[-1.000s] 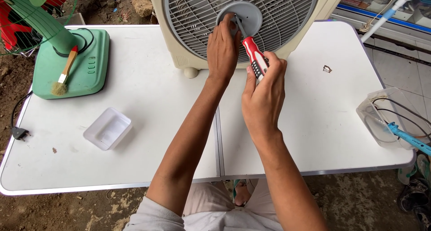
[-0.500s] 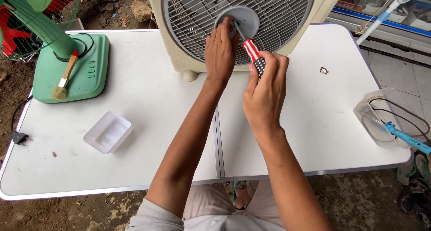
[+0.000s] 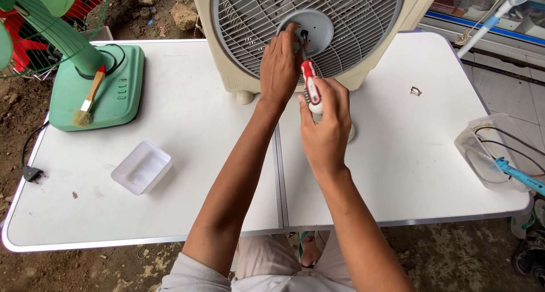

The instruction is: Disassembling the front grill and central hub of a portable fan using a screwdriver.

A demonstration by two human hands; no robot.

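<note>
A cream box fan (image 3: 238,76) stands on the white folding table (image 3: 187,116) with its grey grille facing me. My left hand (image 3: 280,65) rests on the round grey hub cap (image 3: 318,28) at the grille's centre, fingertips by the screw hole. My right hand (image 3: 325,124) grips a red-and-white-handled screwdriver (image 3: 310,85), its dark shaft pointing up into the hub beside my left fingers.
A green pedestal fan base (image 3: 116,93) with a paintbrush (image 3: 88,99) on it sits at the left. A small clear tray (image 3: 142,167) lies front left. A clear tub (image 3: 488,150) with wires and a blue tool is at the right edge. A small metal clip (image 3: 416,91) lies right of the fan.
The screwdriver has swung from a slant to nearly upright, its tip now at the hub's centre. My left hand stays on the hub.
</note>
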